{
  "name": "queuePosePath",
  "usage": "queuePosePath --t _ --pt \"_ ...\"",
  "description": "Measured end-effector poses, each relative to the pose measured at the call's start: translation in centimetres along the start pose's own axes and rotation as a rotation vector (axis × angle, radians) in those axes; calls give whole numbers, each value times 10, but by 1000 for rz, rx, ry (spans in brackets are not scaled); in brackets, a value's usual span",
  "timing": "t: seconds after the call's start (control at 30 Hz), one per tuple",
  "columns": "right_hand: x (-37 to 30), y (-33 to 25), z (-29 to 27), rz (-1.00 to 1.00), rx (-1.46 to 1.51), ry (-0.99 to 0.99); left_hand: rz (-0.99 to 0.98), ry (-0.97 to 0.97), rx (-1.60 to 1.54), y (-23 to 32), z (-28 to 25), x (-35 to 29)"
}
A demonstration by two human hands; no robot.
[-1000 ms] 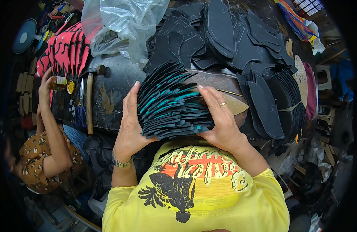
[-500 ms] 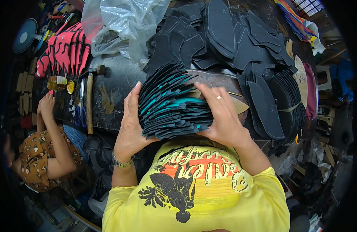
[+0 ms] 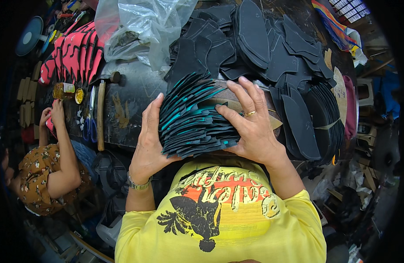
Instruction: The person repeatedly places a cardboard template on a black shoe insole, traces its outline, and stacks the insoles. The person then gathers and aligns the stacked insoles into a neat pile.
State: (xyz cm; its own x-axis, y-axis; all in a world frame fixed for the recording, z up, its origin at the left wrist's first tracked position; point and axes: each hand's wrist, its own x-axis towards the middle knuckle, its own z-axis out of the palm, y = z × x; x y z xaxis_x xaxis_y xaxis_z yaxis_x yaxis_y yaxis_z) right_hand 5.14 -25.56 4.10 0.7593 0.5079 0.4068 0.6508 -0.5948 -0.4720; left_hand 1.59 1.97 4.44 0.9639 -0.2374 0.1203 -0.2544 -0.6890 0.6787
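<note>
A thick fanned stack of black cut pieces with teal faces (image 3: pixel 191 120) stands at the table's near edge, close to my chest. My left hand (image 3: pixel 148 136) presses along its left side, thumb low and fingers reaching up. On the other side my right hand (image 3: pixel 254 125) grips the lower right corner with the thumb, while the index finger touches the pieces from above and the other fingers stretch out. Just beyond the stack lie piles of flat black cut pieces (image 3: pixel 267 48). Part of a tan pointed piece (image 3: pixel 275 122) shows behind my right hand.
Clear plastic sheeting (image 3: pixel 143 30), pink-and-black pieces (image 3: pixel 79 52), a hammer (image 3: pixel 101 111), blue-handled scissors (image 3: pixel 90 127) and a jar (image 3: pixel 63 90) lie to the left. A co-worker (image 3: pixel 55 175) sits there, handling something pink. At right stands a banded black bundle (image 3: pixel 328 118).
My right fingers have lifted and spread, and the index finger now reaches over the stack. My left hand has barely moved. The co-worker's hands have moved slightly apart, showing a pink piece.
</note>
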Motion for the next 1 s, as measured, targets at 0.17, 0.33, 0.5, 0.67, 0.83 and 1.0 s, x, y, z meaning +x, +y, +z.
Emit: queuePosePath --t 0.17,0.33,0.5,0.67,0.83,1.0 --pt "9 8 -3 -76 123 -102 -11 -10 -31 -1 0 0" --pt "8 10 0 -86 221 -111 16 -9 -82 1 -2 0" --pt "1 11 3 0 325 -141 -8 -20 -82 3 -3 0" --pt "3 16 3 1 547 -116 -22 -31 -84 1 -2 0" --pt "9 20 7 31 573 -116 -13 -22 -85 -2 -1 -1" --pt "21 29 12 151 693 -164 21 -22 -81 -2 -2 1"
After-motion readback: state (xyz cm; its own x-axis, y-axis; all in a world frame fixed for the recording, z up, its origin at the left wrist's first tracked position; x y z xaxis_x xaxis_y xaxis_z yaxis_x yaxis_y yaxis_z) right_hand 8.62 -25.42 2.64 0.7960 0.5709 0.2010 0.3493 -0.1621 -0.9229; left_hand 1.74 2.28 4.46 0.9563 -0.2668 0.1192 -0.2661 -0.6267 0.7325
